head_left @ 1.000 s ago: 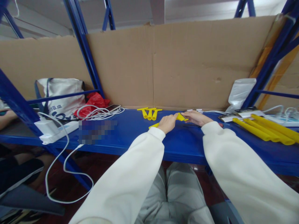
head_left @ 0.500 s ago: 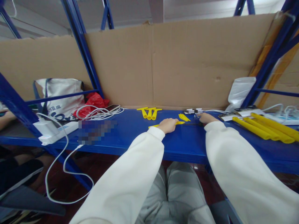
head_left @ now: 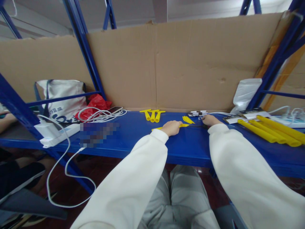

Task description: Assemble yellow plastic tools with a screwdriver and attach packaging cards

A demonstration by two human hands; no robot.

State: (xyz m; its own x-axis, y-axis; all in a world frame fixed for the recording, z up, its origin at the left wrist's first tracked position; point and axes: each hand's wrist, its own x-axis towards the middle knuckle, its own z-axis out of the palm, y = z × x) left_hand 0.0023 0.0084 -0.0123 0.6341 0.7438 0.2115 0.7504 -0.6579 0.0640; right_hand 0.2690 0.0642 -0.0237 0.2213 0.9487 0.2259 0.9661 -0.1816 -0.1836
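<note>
My left hand (head_left: 172, 128) is closed over a long yellow piece (head_left: 184, 125), which sticks out on both sides of the fist just above the blue shelf (head_left: 135, 140). My right hand (head_left: 211, 121) is curled around a tool with a thin dark shaft (head_left: 196, 126); its handle is mostly hidden in the fingers. That shaft points left, towards the right end of the yellow piece; whether they touch I cannot tell. A small stack of flat yellow pieces (head_left: 188, 120) lies just behind, between both hands. Farther back are three yellow T-shaped pieces (head_left: 152, 116).
Long yellow tubes (head_left: 274, 132) lie at right, near white-and-black packs (head_left: 254, 114). Small black-and-white items (head_left: 197, 113) sit behind my right hand. To the left are a power strip (head_left: 59, 135), coiled white cable (head_left: 102, 116) and cloth bag (head_left: 63, 98). A cardboard wall (head_left: 186, 66) stands behind.
My right hand has shifted very slightly, its grip kept. My left hand stays in place on the yellow piece.
</note>
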